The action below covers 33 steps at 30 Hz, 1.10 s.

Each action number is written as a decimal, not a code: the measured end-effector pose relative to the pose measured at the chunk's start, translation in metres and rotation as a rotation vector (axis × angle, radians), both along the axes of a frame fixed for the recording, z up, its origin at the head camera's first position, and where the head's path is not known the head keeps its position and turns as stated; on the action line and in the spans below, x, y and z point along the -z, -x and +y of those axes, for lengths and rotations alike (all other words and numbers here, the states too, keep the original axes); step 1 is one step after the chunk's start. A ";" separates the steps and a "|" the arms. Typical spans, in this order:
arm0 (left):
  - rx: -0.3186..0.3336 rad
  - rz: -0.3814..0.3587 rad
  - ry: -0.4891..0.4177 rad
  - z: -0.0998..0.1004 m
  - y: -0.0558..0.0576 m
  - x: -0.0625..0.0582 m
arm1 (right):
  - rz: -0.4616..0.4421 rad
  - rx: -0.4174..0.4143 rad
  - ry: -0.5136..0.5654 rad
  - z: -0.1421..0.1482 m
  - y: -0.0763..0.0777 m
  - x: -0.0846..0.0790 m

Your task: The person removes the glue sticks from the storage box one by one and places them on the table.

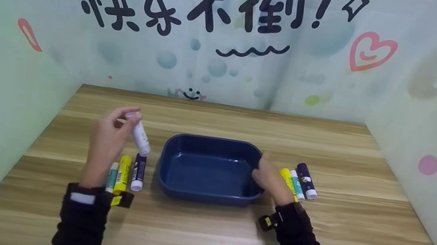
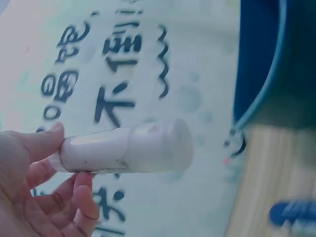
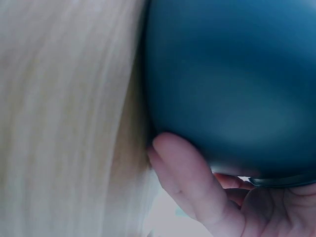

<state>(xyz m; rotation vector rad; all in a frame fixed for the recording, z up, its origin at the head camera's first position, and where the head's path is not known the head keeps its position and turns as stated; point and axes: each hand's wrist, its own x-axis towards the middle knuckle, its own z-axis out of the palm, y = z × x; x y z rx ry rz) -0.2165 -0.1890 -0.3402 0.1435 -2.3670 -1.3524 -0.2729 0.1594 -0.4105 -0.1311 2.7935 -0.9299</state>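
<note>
My left hand (image 1: 110,131) pinches a white glue stick (image 1: 141,136) by one end, raised and tilted to the left of the blue plastic basin (image 1: 206,198). In the left wrist view the thumb and fingers hold the white tube (image 2: 128,148), its other end free. The right hand (image 1: 271,176) grips the basin's right end at the rim. Up close in the right wrist view, fingers (image 3: 182,168) lie against the basin's smooth outer wall (image 3: 227,89). No objects show inside the basin.
Left of the basin lie a teal-and-white stick (image 1: 112,175), a yellow stick (image 1: 123,173) and a dark purple stick (image 1: 139,173). Near the right hand are another yellow stick (image 1: 288,178), teal-and-white stick (image 1: 297,185) and dark purple stick (image 1: 306,180). Printed walls enclose the wooden table (image 1: 199,234).
</note>
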 end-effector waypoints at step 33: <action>0.003 -0.679 0.274 -0.066 -0.019 0.009 | 0.043 -0.012 0.063 0.001 -0.001 0.004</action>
